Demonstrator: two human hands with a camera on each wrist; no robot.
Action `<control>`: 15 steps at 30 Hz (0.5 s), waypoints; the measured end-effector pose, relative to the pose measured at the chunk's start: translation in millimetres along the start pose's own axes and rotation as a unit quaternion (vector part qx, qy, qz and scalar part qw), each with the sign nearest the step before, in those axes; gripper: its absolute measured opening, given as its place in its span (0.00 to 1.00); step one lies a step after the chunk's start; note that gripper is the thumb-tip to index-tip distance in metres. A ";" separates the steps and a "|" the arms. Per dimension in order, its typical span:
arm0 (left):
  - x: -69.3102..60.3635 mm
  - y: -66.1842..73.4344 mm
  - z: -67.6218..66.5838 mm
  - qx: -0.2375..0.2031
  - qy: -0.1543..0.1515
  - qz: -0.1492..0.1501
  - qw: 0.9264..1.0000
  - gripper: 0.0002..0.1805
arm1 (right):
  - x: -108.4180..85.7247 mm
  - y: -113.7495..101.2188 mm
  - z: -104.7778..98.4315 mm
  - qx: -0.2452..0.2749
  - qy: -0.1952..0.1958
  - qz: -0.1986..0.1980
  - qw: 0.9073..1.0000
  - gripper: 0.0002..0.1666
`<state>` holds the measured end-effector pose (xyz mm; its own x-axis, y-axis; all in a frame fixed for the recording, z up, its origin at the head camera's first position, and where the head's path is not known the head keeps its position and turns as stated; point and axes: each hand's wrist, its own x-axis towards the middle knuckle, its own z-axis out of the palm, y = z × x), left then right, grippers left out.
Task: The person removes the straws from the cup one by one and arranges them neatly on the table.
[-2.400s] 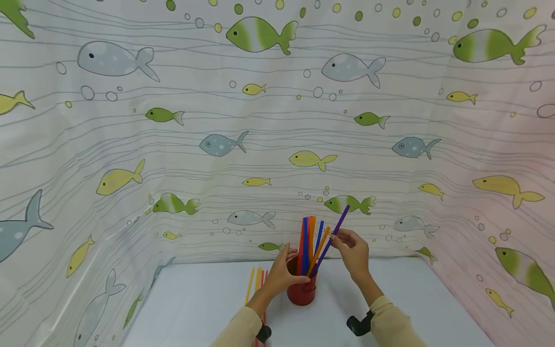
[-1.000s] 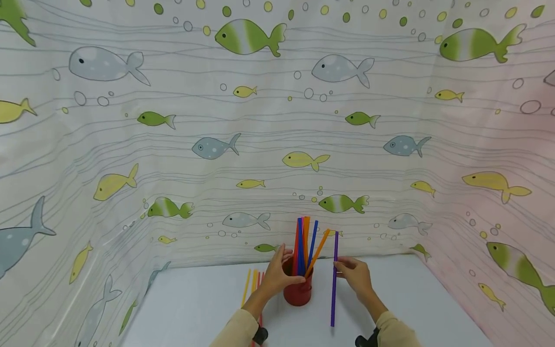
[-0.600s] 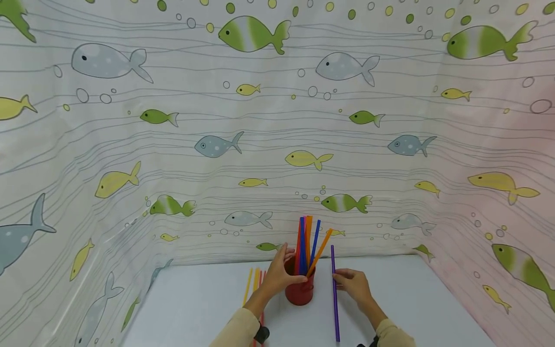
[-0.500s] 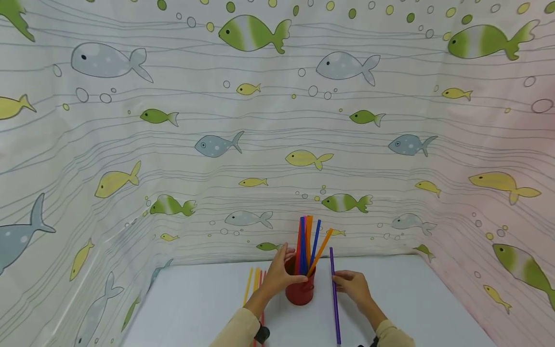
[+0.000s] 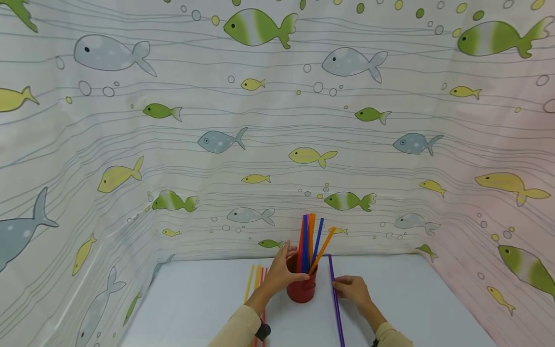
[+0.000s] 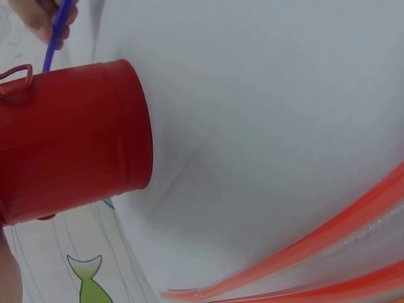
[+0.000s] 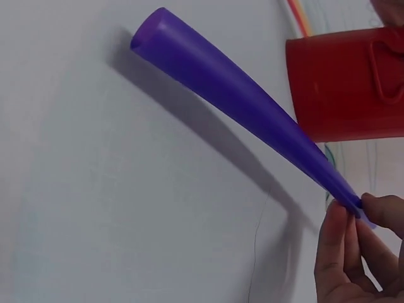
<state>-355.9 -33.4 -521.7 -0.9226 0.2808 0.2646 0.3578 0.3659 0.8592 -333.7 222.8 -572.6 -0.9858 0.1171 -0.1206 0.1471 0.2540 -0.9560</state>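
Note:
My right hand (image 5: 353, 290) pinches a purple drinking straw (image 5: 336, 308) between thumb and fingers, right of the red cup (image 5: 301, 292). In the right wrist view the straw (image 7: 221, 82) slants with its open end toward the camera, and its shadow falls on the table beside it. My left hand (image 5: 279, 275) holds the cup round its upper part, thumb in front and fingers behind. Several red, blue, pink and orange straws (image 5: 305, 241) stand in the cup. The left wrist view shows the cup (image 6: 76, 139) with a small wire handle; most of the left hand is out of that view.
Yellow, orange and red straws (image 5: 259, 275) lie on the white table (image 5: 195, 299) to the left of the cup, partly hidden by my left forearm. A fish-patterned curtain (image 5: 277, 120) encloses the table at the back and sides.
My right hand has drawn the purple straw out of the cup, then brought it down to the right, close to the tabletop. The left hand has stayed on the cup.

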 end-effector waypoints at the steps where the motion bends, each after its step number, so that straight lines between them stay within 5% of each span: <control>1: -0.3 0.1 0.1 0.002 0.000 0.000 1.000 0.63 | 0.4 1.3 0.5 -0.008 0.000 0.000 1.000 0.16; 15: -0.3 1.1 0.8 0.014 0.001 0.007 1.000 0.62 | -0.4 5.5 6.5 -0.095 -0.004 -0.015 0.995 0.13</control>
<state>-355.1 -32.4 -521.1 -0.9182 0.2834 0.2768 0.3735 0.3863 0.8434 -332.9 217.9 -579.5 -0.9905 0.0984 -0.0956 0.1292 0.4348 -0.8912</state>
